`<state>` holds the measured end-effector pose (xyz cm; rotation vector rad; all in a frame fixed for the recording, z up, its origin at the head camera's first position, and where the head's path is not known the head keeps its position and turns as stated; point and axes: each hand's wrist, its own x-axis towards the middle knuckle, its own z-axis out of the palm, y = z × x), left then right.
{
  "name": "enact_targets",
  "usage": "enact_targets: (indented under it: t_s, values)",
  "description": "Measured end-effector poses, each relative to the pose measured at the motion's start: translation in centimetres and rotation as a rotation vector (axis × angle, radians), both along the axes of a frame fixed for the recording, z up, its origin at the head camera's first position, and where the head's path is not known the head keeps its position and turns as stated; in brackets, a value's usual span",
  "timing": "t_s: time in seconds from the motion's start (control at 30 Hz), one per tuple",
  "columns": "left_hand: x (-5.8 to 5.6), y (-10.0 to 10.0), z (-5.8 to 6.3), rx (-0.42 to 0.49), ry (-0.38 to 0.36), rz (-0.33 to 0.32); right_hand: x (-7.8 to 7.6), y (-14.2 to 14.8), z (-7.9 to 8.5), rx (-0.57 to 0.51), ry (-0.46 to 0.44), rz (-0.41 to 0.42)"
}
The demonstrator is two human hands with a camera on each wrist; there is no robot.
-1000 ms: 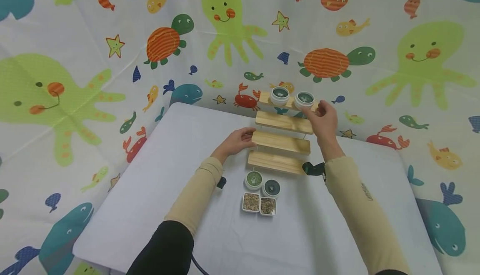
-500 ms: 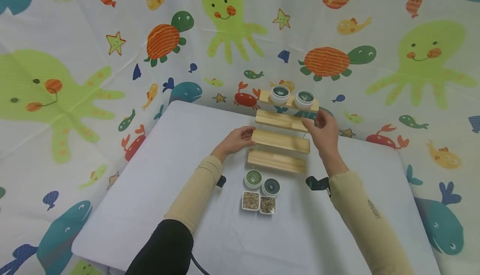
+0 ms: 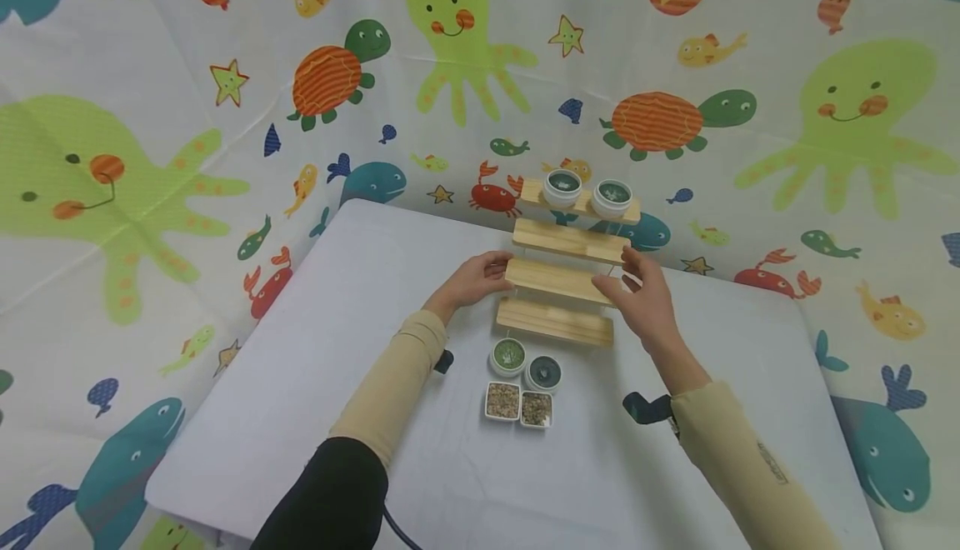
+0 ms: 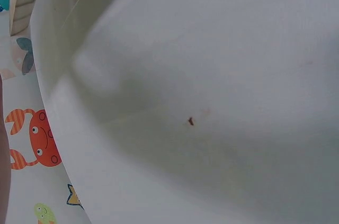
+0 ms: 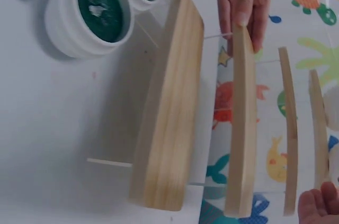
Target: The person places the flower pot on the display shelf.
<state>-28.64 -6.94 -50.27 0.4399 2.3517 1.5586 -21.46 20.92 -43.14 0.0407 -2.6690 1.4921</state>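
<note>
A stepped wooden shelf stand [image 3: 558,279] with several pale boards rises at the back of the table. My left hand [image 3: 472,282] pinches the left end of its second-lowest board, thumb on one side and fingers on the other in the right wrist view. My right hand [image 3: 645,304] is beside the stand's right end, thumb and fingers spread apart, holding nothing. Two white round pots with dark green contents, a left pot [image 3: 562,188] and a right pot [image 3: 612,199], sit on the top board. The left wrist view shows mostly white cloth.
In front of the stand are a round pot with light green contents [image 3: 509,357] and a dark green one [image 3: 543,374]. Two square white dishes of brownish grains [image 3: 502,401] stand nearer me. Behind the white table [image 3: 300,350] hangs a sea-animal printed curtain [image 3: 465,42].
My right hand has left the right pot on the top board and come down along the stand's right side. The left hand stays at its board.
</note>
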Motion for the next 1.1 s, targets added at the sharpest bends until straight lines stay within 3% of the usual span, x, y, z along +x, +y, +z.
enact_targets:
  t_s: [0.33,0.37,0.57,0.6,1.1]
  values:
    - [-0.1,0.0,0.2,-0.003,0.007,-0.010,2.2,-0.2,-1.3,0.096,-0.049,0.088]
    - [0.1,0.0,0.6,-0.008,0.000,-0.016,2.4,-0.2,-1.5,0.093,-0.057,0.097]
    - [0.0,-0.1,0.5,-0.009,-0.013,-0.020,3.6,-0.1,-2.6,0.081,-0.092,0.152]
    - [-0.2,-0.1,0.0,-0.004,-0.008,-0.012,3.8,-0.1,-2.8,0.085,-0.096,0.158]
    - [-0.1,0.0,0.0,0.002,-0.014,0.000,6.2,-0.9,-5.7,0.104,-0.182,0.235]
